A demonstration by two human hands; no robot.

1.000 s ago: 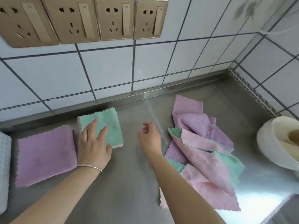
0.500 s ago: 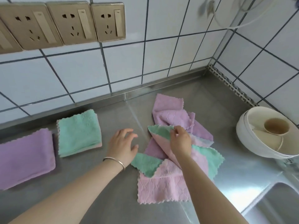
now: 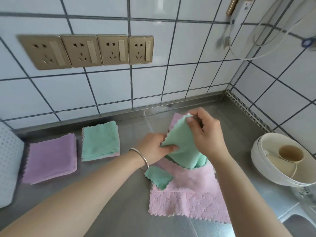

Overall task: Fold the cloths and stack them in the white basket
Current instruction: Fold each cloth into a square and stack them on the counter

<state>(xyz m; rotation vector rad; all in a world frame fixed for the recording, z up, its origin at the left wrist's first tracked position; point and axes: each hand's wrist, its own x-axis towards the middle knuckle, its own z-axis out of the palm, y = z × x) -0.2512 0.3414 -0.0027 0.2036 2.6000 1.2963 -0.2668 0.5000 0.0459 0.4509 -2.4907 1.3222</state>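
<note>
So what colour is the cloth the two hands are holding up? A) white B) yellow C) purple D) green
D: the left hand and the right hand both pinch corners of a green cloth lifted over the pink cloth on the steel counter.
</note>
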